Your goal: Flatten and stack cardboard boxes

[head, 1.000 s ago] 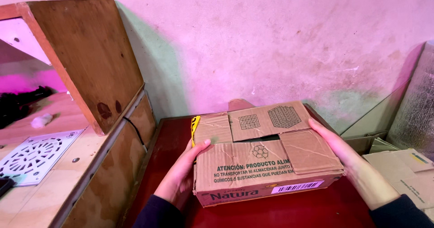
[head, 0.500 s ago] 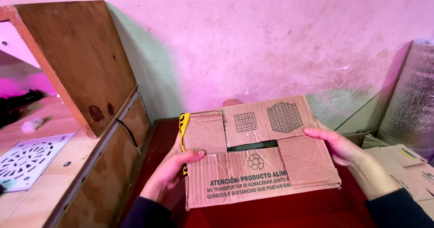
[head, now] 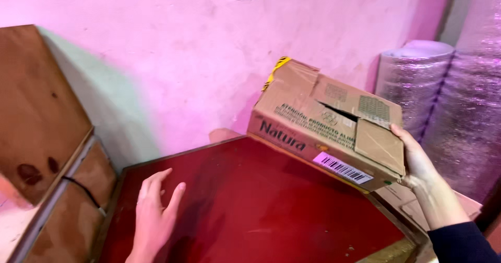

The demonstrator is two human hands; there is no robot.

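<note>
We hold the tilted brown cardboard box (head: pixel 334 130) at centre right of the frame, our right hand (head: pixel 417 161) clamped on its right end alone. Our left hand (head: pixel 154 216), fingers spread and empty, hovers over the dark red tabletop (head: pixel 261 200) at lower left. We judge a second supporting hand underneath would steady the box.

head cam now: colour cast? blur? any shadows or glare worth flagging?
Head view: strong pink-magenta cast over the wall and the foil roll; slight motion softness on the tilted cardboard box held by the right hand; the left hand casts a faint shadow on the red tabletop; a greenish shadow beside the plywood panel; speckled glints on the foil, no hard glare.
</note>
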